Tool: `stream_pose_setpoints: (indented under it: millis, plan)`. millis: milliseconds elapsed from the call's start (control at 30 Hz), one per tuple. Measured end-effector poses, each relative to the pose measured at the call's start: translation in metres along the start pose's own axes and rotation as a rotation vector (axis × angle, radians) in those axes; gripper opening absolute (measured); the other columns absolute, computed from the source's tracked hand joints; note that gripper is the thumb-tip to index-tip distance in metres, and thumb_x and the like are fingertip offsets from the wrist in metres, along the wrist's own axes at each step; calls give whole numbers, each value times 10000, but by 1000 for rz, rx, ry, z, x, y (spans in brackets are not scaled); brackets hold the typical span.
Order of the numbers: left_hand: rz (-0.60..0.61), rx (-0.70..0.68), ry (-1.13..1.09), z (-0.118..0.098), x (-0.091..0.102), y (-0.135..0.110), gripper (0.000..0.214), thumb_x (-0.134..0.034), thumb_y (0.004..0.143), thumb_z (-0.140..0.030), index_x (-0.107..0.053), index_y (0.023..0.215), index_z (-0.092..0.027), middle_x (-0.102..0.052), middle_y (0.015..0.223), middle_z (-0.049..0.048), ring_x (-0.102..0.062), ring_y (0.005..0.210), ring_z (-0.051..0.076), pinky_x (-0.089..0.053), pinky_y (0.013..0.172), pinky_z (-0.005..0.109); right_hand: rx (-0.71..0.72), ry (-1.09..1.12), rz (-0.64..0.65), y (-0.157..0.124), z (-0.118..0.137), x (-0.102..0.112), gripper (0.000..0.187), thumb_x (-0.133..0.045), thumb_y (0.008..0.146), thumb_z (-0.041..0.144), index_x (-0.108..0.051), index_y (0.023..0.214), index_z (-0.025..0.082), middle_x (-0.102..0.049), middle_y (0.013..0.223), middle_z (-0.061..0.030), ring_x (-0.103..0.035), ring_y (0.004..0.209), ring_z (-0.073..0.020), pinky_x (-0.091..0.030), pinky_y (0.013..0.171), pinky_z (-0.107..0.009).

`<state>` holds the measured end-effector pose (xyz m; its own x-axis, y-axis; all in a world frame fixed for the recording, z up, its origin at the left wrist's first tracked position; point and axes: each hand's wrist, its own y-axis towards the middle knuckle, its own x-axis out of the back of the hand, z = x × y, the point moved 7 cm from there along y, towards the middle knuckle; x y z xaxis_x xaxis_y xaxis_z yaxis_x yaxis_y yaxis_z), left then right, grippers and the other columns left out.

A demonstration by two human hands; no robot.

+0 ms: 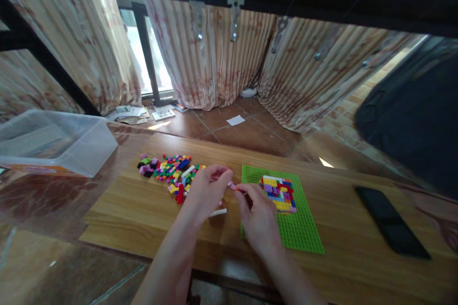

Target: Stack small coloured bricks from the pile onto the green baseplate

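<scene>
My left hand (207,189) and my right hand (258,214) meet above the wooden table (150,219), just left of a green baseplate (300,228). Both pinch small pink bricks (233,186) between their fingertips, pressed together. On the baseplate sits a patch of joined bricks (279,193) in yellow, red, blue and purple. A heap of loose coloured bricks (171,171) lies left of my left hand. A white brick (218,212) lies on the table under my hands.
A black phone (391,225) lies on the table at the right. A clear plastic bin (53,143) stands at the far left. Tiled floor, papers (130,113) and curtains lie beyond. A dark bag or garment (411,119) hangs at the right.
</scene>
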<state>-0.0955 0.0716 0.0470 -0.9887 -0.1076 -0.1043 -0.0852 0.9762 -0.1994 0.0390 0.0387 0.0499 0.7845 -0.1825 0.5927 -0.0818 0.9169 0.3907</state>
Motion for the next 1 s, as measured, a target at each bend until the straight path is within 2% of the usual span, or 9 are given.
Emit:
stream_pose_setpoints:
  millis: [133,300,467,667,767,867,1000]
  plan:
    - [201,32,-6,1,-24,-7,107,-730,683,-254,-739,711,-151,-699,688,35,-587,614,122,-434,545,200,30,73,-74,1,6,23,159,-504,941,226,-661,967,222,-675,919,-52,-628,862,-178,-504,779,-326]
    - [254,138,-177,4,-36,-12,139,-782,633,-206,-739,745,-136,-699,658,31,-573,555,90,-439,554,193,-54,245,-80,2,-7,33,139,-579,906,252,-668,1012,235,-683,943,-41,-638,864,-167,-520,771,-318]
    - [274,219,-290,13,-42,-11,263,-844,593,-236,-732,803,-125,-728,747,60,-644,621,109,-508,622,212,-86,347,-50,3,-17,40,95,-618,882,272,-685,938,234,-684,881,-19,-635,797,-150,-514,724,-290]
    - [292,294,-385,14,-50,-15,294,-877,544,-206,-722,776,-111,-708,665,40,-638,557,102,-543,590,217,-45,341,-82,5,-8,51,87,-595,894,237,-679,872,230,-674,863,-9,-620,819,-140,-502,736,-279]
    - [322,326,-429,12,-54,-17,274,-874,541,-175,-722,758,-104,-695,630,40,-642,553,110,-553,592,226,-112,445,-92,6,-14,55,103,-613,877,277,-689,839,219,-660,793,-7,-608,696,-126,-511,632,-258]
    - [283,303,-445,11,-50,-14,235,-850,568,-149,-720,760,-106,-693,644,41,-643,562,107,-544,583,211,-198,535,-204,10,-33,74,109,-651,836,299,-707,830,206,-629,654,14,-573,563,-109,-504,543,-244]
    - [158,251,-458,13,-38,-6,183,-811,600,-124,-717,756,-108,-690,672,37,-630,570,85,-518,576,175,-291,425,-392,12,-63,111,147,-702,771,317,-738,842,194,-651,614,6,-586,543,-125,-528,530,-268]
